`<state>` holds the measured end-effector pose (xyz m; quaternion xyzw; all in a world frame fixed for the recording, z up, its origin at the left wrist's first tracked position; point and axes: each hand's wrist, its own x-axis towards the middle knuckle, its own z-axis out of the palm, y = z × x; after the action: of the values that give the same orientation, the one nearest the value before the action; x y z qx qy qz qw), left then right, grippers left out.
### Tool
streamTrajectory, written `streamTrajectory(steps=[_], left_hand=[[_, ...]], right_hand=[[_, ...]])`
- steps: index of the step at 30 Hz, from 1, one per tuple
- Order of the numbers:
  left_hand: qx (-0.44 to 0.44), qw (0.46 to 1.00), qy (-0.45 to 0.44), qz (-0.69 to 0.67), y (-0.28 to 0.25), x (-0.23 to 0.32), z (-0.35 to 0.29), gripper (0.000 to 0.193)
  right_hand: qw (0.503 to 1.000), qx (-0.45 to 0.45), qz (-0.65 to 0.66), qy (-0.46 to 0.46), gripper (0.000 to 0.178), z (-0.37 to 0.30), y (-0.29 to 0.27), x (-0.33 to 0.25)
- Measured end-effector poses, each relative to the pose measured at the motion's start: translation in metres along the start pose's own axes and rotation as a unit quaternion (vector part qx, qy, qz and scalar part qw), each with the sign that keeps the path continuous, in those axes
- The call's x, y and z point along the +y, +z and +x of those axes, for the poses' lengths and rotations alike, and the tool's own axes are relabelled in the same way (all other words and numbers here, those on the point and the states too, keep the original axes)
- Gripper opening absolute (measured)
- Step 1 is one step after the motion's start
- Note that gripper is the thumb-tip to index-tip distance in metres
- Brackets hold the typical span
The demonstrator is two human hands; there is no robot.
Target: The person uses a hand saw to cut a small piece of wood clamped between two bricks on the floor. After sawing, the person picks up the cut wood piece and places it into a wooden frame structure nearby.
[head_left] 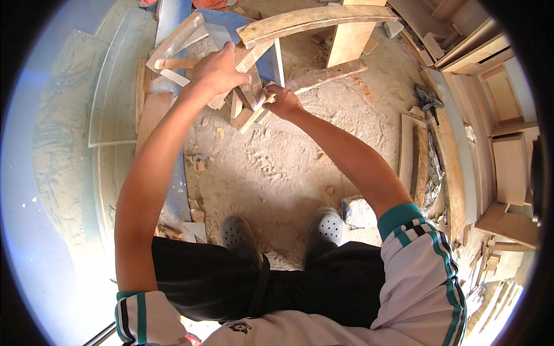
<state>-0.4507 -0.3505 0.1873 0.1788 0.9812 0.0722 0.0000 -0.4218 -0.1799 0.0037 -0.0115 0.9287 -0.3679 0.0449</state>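
Note:
My left hand is wrapped over a short wooden piece, its thumb lying across the near face. That piece stands at a slant under a long curved wooden board, and its lower end looks pale. Beside this end is my right hand, its fingers pinched together. Something small and tan shows at the fingertips, too small to name. Below both hands a long wooden strip lies slanting on the floor. An upright plywood panel stands under the curved board's right part.
Dusty floor with wood scraps spreads before my feet. At left are a clear sheet and a blue surface. Wooden frames and boards are stacked along the right. A white block lies beside my right shoe.

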Motion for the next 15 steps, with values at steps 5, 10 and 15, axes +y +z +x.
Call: streamTrajectory(steps=[5,10,15], left_hand=[[-0.082,0.996,-0.030,0.006,-0.009,0.016,0.005,0.076],[-0.077,0.997,-0.004,-0.009,-0.001,0.009,0.002,0.072],[-0.053,0.998,0.017,-0.015,-0.001,0.006,-0.002,0.072]], right_hand=[[0.999,0.001,-0.008,-0.048,0.084,-0.003,0.019,0.008],[0.994,0.064,-0.015,-0.091,0.077,-0.002,0.037,0.012],[0.989,0.079,-0.038,-0.118,0.069,0.001,0.041,0.017]])
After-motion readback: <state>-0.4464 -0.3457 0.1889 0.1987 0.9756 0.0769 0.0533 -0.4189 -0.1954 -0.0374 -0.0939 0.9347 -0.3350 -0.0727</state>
